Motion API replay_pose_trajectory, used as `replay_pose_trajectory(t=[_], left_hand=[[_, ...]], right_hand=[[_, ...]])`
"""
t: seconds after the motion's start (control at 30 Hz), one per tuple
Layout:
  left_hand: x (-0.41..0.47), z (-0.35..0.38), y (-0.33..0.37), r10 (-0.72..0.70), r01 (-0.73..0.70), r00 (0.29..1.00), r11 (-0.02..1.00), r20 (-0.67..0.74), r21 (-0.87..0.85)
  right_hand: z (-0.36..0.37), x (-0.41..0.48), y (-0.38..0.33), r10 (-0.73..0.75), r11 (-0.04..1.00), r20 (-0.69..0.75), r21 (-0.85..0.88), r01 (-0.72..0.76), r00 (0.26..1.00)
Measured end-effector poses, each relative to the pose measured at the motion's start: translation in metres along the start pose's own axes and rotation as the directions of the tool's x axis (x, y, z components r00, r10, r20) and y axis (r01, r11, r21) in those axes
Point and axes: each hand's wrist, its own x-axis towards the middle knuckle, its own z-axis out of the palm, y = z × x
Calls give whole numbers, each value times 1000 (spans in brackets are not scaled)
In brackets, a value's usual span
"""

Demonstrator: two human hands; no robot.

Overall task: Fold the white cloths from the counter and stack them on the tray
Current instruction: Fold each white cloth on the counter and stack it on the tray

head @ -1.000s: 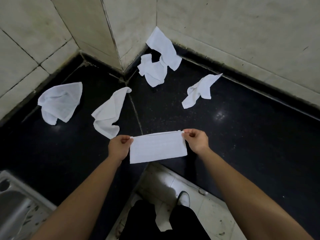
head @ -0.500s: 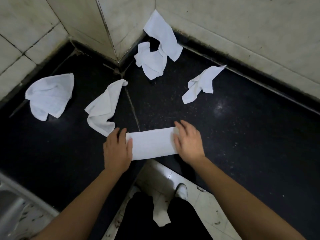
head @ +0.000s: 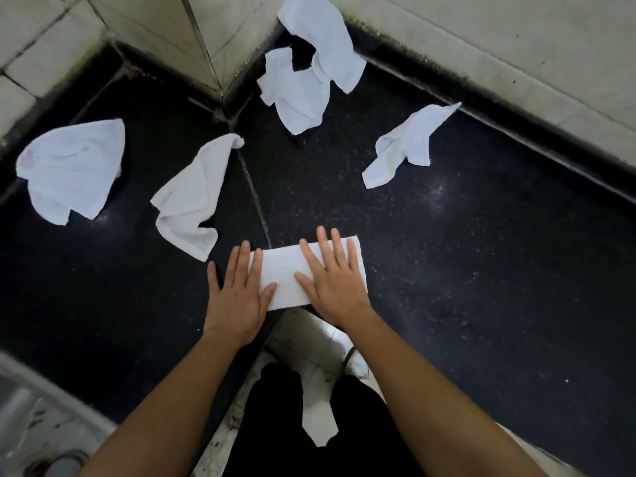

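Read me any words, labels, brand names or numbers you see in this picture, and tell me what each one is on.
None: no writing shows on the folded cloth, the crumpled cloths, the black counter or the wall tiles.

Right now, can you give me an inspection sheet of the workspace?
Surface: black speckled counter, dark seam down the middle.
Job's things: folded cloth flat at the near edge; five crumpled cloths behind it; no tray seen.
Clutter: nothing seen.
Hands: left hand and right hand flat, pressing the folded cloth.
Cables: nothing seen.
Surroundings: tiled walls, steel sink lower left, tiled floor below.
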Motion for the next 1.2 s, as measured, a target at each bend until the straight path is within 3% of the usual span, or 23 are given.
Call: replay_pose_trajectory(t=[0.2, 0.33, 0.4, 0.5, 0.67, 0.8, 0.87, 1.0, 1.1, 1.2], left_hand=[[-1, 0, -2, 0, 0, 1000, 1000, 16, -26], [-1, -1, -1, -2, 2, 1000, 1000, 30, -5], [-2, -3, -2, -6, 7, 999, 1000, 37, -11], [-1, -7, -1, -1, 2, 999, 999, 41, -37], [-26, -17, 4, -89, 83, 996, 975, -22, -205], [-54, -21, -8, -33, 29, 999, 976, -17, -218], [-59, -21, -14, -1, 3, 1000, 983, 9, -185], [-57, -25, -18, 48, -38, 997, 985, 57, -169], [-55, -29, -18, -6, 17, 999, 964, 40, -266], [-59, -36, -25, -205, 204, 978, 916, 34, -345]], right_hand=[[-8, -20, 49, 210, 977, 23, 39, -211, 977], [-26, -41, 51, 378, 915, -53, 170, -365, 924], [-36, -46, 45, 452, 859, -13, 278, -431, 892], [-43, -39, 34, 563, 686, 167, 452, -571, 809], [-61, -27, 32, 642, 435, 352, 565, -701, 681], [-64, -27, 36, 610, 97, 458, 767, -634, 647], [-73, -31, 31, 537, -31, 495, 821, -570, 683], [-81, -30, 17, 476, -18, 398, 896, -443, 785], [-81, -22, -7, 451, 170, 302, 895, -413, 840], [-80, -10, -37, 391, 379, 220, 846, -374, 894]])
